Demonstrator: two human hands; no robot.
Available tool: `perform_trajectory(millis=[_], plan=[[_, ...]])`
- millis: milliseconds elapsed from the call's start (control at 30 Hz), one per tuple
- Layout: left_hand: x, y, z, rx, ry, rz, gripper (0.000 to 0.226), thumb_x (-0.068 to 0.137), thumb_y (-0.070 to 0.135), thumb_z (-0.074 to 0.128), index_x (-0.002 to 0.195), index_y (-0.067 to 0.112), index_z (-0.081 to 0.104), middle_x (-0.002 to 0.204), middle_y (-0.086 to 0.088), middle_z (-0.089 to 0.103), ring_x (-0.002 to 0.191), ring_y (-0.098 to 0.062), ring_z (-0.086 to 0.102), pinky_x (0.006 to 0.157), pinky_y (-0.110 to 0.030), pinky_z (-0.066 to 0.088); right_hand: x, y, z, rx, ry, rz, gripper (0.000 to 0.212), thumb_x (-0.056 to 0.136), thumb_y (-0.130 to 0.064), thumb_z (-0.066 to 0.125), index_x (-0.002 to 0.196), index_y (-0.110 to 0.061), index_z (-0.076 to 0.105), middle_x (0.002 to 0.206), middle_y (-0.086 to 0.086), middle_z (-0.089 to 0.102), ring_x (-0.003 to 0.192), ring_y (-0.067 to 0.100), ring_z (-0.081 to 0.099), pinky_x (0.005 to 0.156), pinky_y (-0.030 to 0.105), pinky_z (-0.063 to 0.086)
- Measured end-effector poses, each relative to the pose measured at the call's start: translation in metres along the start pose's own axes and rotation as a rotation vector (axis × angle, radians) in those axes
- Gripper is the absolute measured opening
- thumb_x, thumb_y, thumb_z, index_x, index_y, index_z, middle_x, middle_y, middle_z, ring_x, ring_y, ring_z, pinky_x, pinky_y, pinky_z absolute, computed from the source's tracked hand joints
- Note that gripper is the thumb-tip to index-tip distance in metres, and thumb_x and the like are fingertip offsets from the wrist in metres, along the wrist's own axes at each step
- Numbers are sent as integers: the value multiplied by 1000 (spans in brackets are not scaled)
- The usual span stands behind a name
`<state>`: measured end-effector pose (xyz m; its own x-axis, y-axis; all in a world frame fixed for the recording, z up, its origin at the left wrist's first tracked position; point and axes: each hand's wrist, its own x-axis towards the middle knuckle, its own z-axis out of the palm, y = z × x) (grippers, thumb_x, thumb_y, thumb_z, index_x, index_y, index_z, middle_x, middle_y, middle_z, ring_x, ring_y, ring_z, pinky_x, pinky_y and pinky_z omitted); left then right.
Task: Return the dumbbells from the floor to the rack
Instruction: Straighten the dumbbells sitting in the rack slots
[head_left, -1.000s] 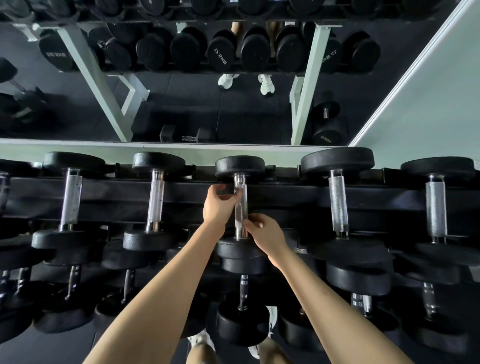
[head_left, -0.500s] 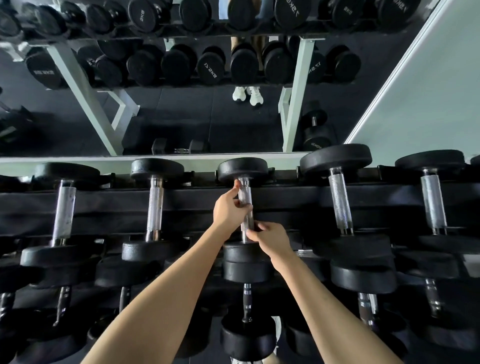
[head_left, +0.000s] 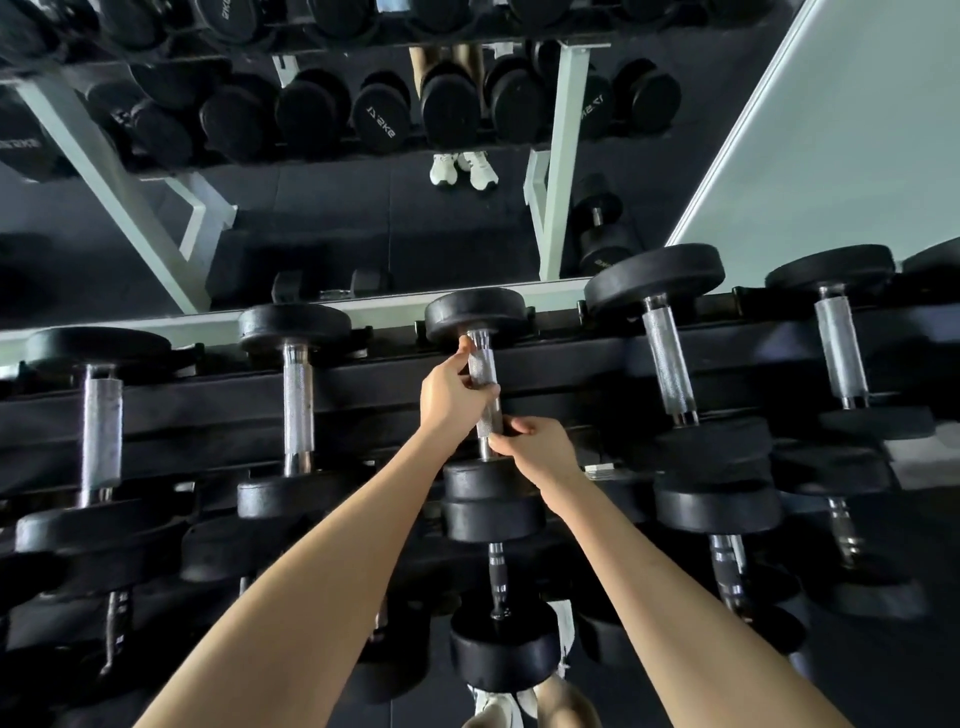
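A black dumbbell (head_left: 475, 314) with a knurled silver handle lies across the top tier of the black rack (head_left: 208, 410), between its neighbours. My left hand (head_left: 449, 397) grips the upper half of that handle from the left. My right hand (head_left: 535, 449) holds the lower end of the handle, just above the near head. Both forearms reach up from the bottom of the view.
Other dumbbells (head_left: 298, 400) fill the top tier on both sides, and more sit on the lower tiers (head_left: 501, 644). A mirror (head_left: 363, 208) behind the rack reflects the rack, dark floor and white shoes. A pale wall (head_left: 841, 130) stands at the upper right.
The view has tilted and shifted slightly. My left hand has slid a little higher on the handle toward the far head; the right hand stays at the handle's lower end.
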<state>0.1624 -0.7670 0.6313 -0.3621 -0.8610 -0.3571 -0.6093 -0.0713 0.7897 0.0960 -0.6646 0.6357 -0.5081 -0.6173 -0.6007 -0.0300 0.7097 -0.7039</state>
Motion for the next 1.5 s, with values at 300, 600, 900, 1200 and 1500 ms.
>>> perform_trajectory(millis=[300, 600, 900, 1200, 1500], plan=[[-29, 28, -7, 208, 305, 32, 39, 90, 20, 55, 129, 17, 56, 110, 0, 69, 101, -21, 62, 76, -24, 37, -30, 15, -59, -121, 295, -253, 27, 93, -26, 58, 116, -16, 68, 113, -2, 71, 109, 14, 64, 85, 16, 40], [-31, 90, 84, 43, -11, 110, 30, 91, 27, 58, 117, 13, 65, 110, -3, 70, 102, -17, 64, 82, -19, 41, 7, 40, -195, -383, 460, -95, 33, 91, -36, 58, 115, -14, 64, 112, 5, 71, 108, 27, 64, 86, 33, 45], [-2, 139, 174, -83, -14, -101, 49, 86, 22, 63, 133, 11, 52, 101, -11, 71, 95, -28, 67, 87, -37, 53, 56, 46, -215, -418, -218, -42, 40, 83, -50, 57, 108, -20, 67, 103, 0, 70, 100, 22, 65, 84, 35, 48], [-1, 140, 174, -184, -5, -197, 62, 86, 13, 65, 143, 15, 41, 90, -15, 67, 83, -25, 62, 84, -52, 56, 55, 49, -208, -417, -191, 5, 41, 87, -53, 50, 64, -20, 50, 63, -3, 53, 75, 24, 56, 67, 28, 38], [-4, 143, 179, -136, -19, -222, 64, 86, 14, 65, 144, 17, 39, 95, -10, 68, 96, -33, 68, 83, -48, 58, 48, 48, -218, -283, -242, 19, 34, 88, -48, 54, 65, -22, 52, 61, -5, 51, 76, 24, 57, 69, 31, 38]])
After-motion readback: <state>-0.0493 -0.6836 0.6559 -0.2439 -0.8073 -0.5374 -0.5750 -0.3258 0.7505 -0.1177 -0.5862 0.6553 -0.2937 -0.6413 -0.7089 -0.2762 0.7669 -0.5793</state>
